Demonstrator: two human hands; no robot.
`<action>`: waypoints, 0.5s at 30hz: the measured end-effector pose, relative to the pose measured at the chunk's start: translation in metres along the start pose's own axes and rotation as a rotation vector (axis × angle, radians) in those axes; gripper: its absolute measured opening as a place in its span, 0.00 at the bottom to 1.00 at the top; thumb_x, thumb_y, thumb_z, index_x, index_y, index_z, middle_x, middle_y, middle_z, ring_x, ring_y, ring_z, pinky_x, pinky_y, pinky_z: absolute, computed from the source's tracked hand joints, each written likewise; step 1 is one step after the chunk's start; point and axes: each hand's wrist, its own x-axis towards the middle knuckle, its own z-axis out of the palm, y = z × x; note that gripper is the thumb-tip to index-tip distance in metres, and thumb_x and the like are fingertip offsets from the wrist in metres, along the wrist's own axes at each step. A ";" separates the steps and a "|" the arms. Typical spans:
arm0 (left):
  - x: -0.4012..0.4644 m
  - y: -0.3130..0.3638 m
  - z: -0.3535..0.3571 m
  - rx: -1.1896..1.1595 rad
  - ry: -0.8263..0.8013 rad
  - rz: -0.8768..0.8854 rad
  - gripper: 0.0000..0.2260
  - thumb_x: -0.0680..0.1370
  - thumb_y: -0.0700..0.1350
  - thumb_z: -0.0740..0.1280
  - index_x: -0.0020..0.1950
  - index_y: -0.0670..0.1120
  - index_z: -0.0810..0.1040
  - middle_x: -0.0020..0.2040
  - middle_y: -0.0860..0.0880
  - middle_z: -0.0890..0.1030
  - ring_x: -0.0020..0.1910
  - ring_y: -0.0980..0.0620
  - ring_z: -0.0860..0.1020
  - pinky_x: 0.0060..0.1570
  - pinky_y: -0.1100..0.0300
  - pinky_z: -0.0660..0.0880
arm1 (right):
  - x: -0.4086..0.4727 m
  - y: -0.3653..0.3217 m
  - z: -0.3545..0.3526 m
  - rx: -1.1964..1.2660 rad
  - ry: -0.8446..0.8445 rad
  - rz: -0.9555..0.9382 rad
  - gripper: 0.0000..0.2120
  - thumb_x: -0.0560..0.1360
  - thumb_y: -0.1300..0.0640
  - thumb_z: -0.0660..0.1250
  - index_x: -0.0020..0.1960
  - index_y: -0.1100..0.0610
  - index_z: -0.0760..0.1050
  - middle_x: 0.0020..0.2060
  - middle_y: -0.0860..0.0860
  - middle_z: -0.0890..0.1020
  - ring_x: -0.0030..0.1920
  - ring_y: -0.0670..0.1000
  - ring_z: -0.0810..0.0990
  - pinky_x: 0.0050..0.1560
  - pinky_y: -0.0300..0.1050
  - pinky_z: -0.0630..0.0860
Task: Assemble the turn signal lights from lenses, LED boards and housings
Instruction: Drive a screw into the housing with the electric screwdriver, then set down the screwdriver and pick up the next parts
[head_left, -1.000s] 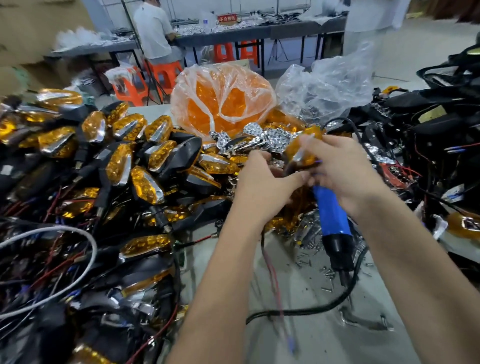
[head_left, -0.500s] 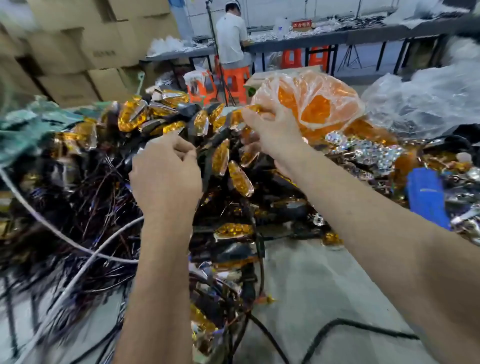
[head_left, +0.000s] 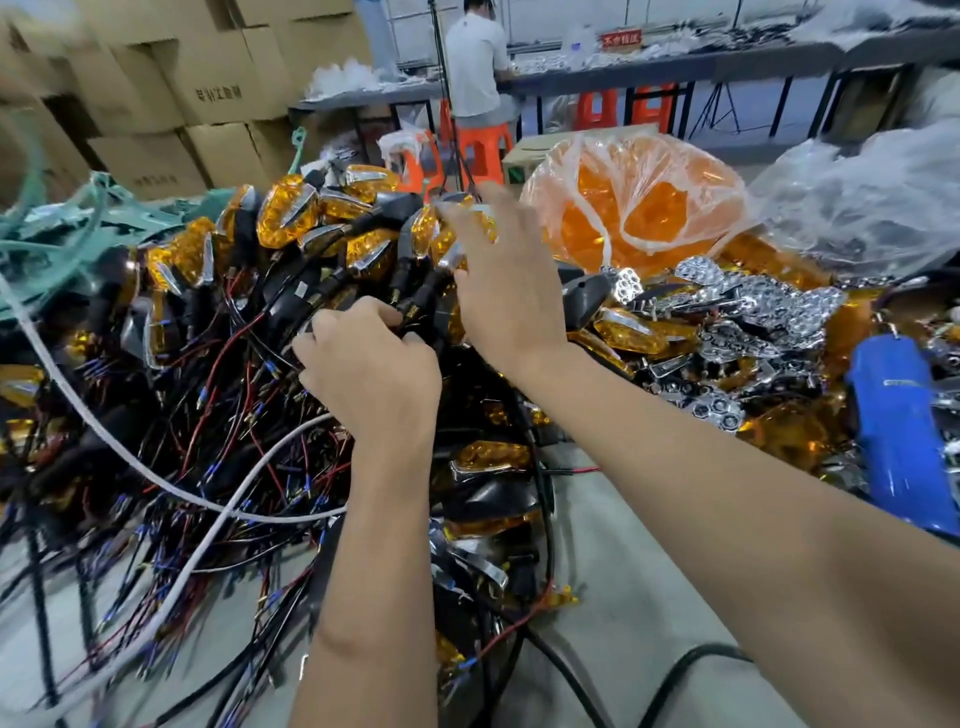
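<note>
A heap of assembled turn signal lights (head_left: 291, 218), amber lenses on black housings with red and black wires, fills the left of the bench. My left hand (head_left: 371, 376) has its fingers curled round the black stem and wires of a light (head_left: 415, 306) on that heap. Just above and right of it, my right hand (head_left: 501, 280) lies with spread, nearly straight fingers against the amber head of a light (head_left: 439, 236) on top of the heap. A plastic bag of loose amber lenses (head_left: 634, 208) stands behind. Chrome reflector parts (head_left: 753, 312) lie in a heap to the right.
A blue electric screwdriver (head_left: 898, 441) lies at the right edge, its black cable (head_left: 691, 660) crossing the grey bench (head_left: 613, 597). A white cord (head_left: 171, 488) loops over the wires. A clear bag (head_left: 862, 202), cartons (head_left: 171, 104) and a seated person (head_left: 475, 62) are behind.
The view swung left from the screwdriver to the heap. Both hands carried a light there; my right hand's fingers have spread out on its head, and my left hand moved right onto the stem.
</note>
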 end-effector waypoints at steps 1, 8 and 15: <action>0.000 0.003 0.000 0.001 -0.009 -0.003 0.11 0.78 0.46 0.73 0.60 0.52 0.83 0.63 0.42 0.78 0.67 0.36 0.70 0.61 0.43 0.71 | 0.001 0.000 0.000 -0.031 -0.057 -0.098 0.30 0.77 0.66 0.68 0.77 0.53 0.69 0.79 0.57 0.66 0.79 0.60 0.62 0.70 0.57 0.72; -0.015 0.034 -0.005 -0.075 0.067 0.007 0.10 0.77 0.48 0.71 0.58 0.54 0.80 0.63 0.45 0.75 0.68 0.39 0.68 0.63 0.42 0.68 | -0.001 0.016 0.002 0.119 -0.204 -0.078 0.26 0.86 0.57 0.59 0.83 0.50 0.62 0.83 0.55 0.60 0.83 0.57 0.56 0.77 0.52 0.65; -0.051 0.088 -0.008 -0.255 0.029 0.151 0.13 0.77 0.45 0.67 0.61 0.51 0.80 0.65 0.45 0.75 0.69 0.41 0.67 0.66 0.48 0.67 | -0.024 0.045 -0.040 0.310 -0.295 -0.088 0.31 0.83 0.59 0.65 0.83 0.56 0.59 0.83 0.53 0.61 0.84 0.54 0.53 0.82 0.52 0.57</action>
